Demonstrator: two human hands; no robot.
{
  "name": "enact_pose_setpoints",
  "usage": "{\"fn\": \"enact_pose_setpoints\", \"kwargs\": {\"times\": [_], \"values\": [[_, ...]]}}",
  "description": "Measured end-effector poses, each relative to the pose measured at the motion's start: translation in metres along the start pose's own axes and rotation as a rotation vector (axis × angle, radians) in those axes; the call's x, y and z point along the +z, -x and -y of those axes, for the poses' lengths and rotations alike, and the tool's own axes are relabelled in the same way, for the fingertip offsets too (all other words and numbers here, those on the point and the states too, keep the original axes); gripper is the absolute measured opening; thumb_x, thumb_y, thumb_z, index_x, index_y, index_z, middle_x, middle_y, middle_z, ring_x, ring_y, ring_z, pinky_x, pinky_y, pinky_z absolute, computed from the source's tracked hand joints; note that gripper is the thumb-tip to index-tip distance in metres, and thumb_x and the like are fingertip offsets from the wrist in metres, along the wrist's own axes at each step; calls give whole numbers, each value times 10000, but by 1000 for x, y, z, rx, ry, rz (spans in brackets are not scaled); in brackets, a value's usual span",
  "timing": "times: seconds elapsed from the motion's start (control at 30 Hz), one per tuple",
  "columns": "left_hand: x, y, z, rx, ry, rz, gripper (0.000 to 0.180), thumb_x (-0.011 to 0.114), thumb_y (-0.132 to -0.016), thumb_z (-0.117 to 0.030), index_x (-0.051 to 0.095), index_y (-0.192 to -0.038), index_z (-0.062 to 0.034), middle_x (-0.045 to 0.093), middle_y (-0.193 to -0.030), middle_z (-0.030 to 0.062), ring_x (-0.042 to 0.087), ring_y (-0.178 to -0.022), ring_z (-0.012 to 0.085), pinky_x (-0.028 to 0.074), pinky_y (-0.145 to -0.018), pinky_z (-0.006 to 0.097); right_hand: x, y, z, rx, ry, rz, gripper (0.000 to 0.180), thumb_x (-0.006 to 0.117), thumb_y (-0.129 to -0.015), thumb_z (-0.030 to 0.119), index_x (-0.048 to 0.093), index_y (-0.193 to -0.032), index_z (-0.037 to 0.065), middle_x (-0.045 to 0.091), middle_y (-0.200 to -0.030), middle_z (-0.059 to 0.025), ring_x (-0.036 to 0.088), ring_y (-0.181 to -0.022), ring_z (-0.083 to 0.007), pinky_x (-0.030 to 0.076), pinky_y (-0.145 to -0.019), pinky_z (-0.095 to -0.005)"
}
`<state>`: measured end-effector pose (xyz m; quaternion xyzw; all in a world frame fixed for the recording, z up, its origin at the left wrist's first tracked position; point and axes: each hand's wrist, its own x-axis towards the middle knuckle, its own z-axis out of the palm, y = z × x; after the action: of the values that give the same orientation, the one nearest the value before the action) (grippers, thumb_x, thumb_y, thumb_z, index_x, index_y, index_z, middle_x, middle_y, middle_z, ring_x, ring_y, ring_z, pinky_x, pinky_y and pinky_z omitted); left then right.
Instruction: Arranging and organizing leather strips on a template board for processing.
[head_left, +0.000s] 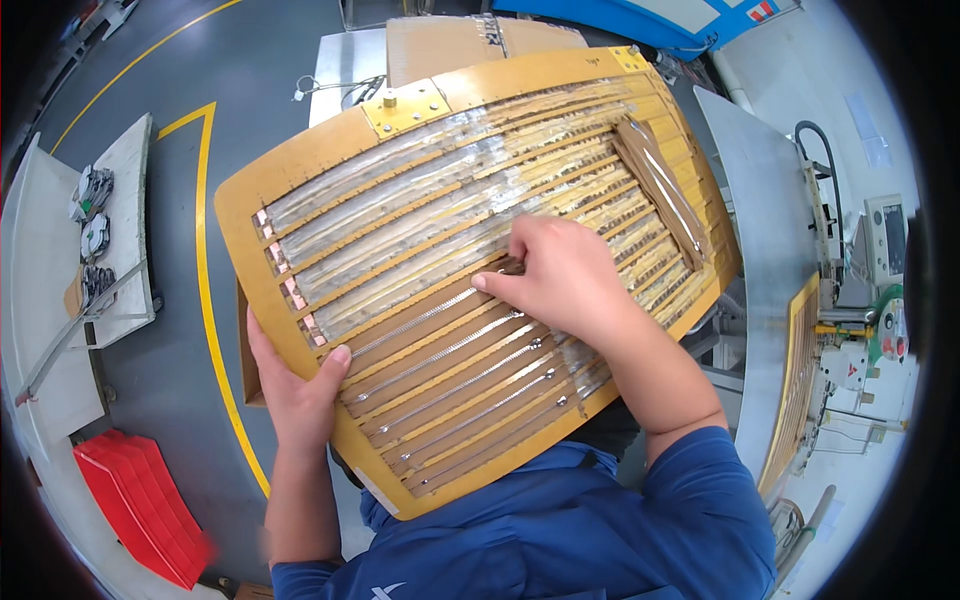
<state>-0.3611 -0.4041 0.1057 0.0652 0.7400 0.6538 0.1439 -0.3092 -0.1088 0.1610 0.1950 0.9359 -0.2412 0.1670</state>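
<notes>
Both hands (fingers curled) grip tray (300,180)

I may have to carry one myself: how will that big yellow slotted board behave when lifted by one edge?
The yellow slotted board probably stays stiff: it lies flat, gripped at one edge by the left hand. Likely lightish, since it looks thin. The loose brown strips might slide off if tilted.

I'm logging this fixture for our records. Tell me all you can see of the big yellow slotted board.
The yellow slotted board is flat, tan-yellow, with long parallel slots holding thin strips. The upper rows look covered by clear film; the lower ones show bare metal strips. The left hand grips its lower-left edge. The right hand pinches a strip mid-board.
</notes>
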Motion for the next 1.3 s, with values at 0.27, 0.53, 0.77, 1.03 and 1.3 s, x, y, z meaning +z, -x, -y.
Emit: {"fn": "enact_pose_setpoints", "kwargs": {"times": [0.27, 0.53, 0.77, 1.03, 1.3], "values": [[-4, 0, 14, 57, 36, 10, 986, 759, -831, -15, 197, -1641, 19, 435, -1545, 171, 484, -1406, 281, 395, -1196, 424, 69, 6, 21, -1095, 37, -156, 292, 716, -920, 277, 747, -1076, 32, 698, -1272, -94, 538, -1372, -330, 428, -1126, -511], [-4, 0, 5, 20, -4, 4, 969, 720, -827, 15, 198, -1643, 21, 452, -1531, 178, 497, -1392, 271, 404, -1186, 419, 28, -9, -24, -1023, 41, -112, 275, 755, -945, 314, 807, -1142, 130, 745, -1302, 22, 525, -1438, -281, 394, -1170, -484], [-1, 0, 3, 20, -25, 0, 965, 731, -824, 5, 213, -1639, 22, 481, -1499, 170, 515, -1370, 265, 407, -1178, 410, 7, -17, -73, -980, 62, -88, 239, 737, -950, 319, 831, -1096, 156, 766, -1273, 37, 543, -1420, -273, 395, -1166, -479], [-2, -1, 2, 16, -20, 0, 959, 736, -825, 0, 222, -1634, 28, 477, -1500, 160, 506, -1373, 257, 408, -1177, 402, -9, -17, -87, -986, 67, -151, 178, 775, -897, 258, 823, -1001, 121, 778, -1185, -3, 603, -1328, -291, 440, -1103, -468], [4, 7, -23, 420, -925, -136, 718, 813, -816, -105, 508, -1459, -15, 583, -1300, 190, 586, -1182, 357, 440, -1097, 443, 9, 2, -95, -474, -408, -300, 122, 774, -895, 167, 744, -903, 49, 679, -853, -112, 679, -801, -289, 549, -711, -376]]}}
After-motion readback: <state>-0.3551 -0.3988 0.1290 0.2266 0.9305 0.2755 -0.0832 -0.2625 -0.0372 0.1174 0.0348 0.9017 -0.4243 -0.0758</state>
